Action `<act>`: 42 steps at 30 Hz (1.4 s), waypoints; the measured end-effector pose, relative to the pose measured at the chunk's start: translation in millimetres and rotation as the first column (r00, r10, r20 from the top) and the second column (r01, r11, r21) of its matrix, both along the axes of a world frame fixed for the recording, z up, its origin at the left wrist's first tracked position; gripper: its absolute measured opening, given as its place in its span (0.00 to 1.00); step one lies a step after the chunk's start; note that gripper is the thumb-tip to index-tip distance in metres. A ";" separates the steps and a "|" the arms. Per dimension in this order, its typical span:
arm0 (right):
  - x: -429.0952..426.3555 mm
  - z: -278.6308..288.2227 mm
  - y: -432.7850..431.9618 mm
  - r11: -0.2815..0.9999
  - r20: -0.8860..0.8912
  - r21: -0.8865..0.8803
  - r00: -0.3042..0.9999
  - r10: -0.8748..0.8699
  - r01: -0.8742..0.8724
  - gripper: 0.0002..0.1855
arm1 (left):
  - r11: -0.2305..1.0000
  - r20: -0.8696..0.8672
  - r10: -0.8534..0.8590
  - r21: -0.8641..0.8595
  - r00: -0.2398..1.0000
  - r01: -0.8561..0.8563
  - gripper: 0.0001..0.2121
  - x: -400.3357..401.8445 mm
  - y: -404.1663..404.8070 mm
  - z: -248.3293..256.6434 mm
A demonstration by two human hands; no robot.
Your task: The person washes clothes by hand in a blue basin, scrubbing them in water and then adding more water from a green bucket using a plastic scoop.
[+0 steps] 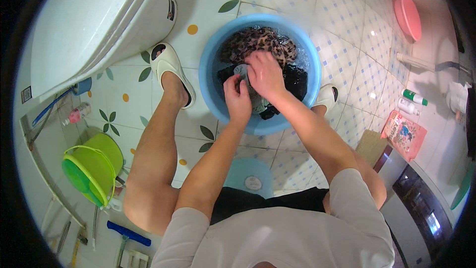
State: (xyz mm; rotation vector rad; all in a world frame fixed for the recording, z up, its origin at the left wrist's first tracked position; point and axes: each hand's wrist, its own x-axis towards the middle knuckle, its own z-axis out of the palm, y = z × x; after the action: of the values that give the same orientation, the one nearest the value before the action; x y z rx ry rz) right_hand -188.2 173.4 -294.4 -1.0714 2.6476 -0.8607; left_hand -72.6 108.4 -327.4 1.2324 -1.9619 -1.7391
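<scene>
A round blue plastic basin (204, 82) with water in it stands on the tiled floor between my feet. Leopard-print cloth (256, 41) lies in its far part, black cloth (296, 83) on the right and at the near side. Over the middle, my left hand (238, 96) pinches a wet grey cloth (256, 102) between thumb and fingers. My right hand (264, 74) is against the top of the same grey cloth, fingers bent and slightly blurred, reaching over the leopard-print cloth; its grip is partly hidden.
A white tub-like fixture (93, 18) fills the upper left. At the left stands a lime-green bucket (100, 156); a blue-headed squeegee (128, 232) lies below. A light-blue stool (241, 171) is under me. Bottles (414, 96), a pink packet (404, 134) and a pink basin (408, 16) are on the right.
</scene>
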 end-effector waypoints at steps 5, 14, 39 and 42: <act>-37.7 -51.2 -11.5 0.962 -0.132 0.248 0.988 -0.079 0.110 0.21 | 0.970 -0.139 0.033 0.243 0.990 0.002 0.12 -14.2 -2.8 18.5; 20.8 2.8 -3.7 0.848 0.601 -0.050 0.694 -0.396 0.527 0.15 | 0.307 -0.021 0.244 0.950 0.970 -0.056 0.31 -25.8 -7.8 21.8; 4.0 -31.7 -31.0 0.790 0.546 -0.051 0.679 -0.490 0.611 0.21 | 0.195 0.003 0.268 0.979 0.963 -0.058 0.34 -38.1 -12.4 16.7; 55.6 34.0 -17.1 0.842 0.676 -0.186 0.688 -0.264 0.506 0.16 | 0.085 0.014 0.293 0.996 0.956 -0.040 0.41 -39.5 -46.3 21.1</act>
State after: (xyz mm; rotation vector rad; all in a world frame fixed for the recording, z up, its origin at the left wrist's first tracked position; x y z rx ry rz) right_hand -132.6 156.4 -260.4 -0.1424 2.1765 -1.5232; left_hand -112.1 62.1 -306.3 1.3401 -0.1111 -2.9728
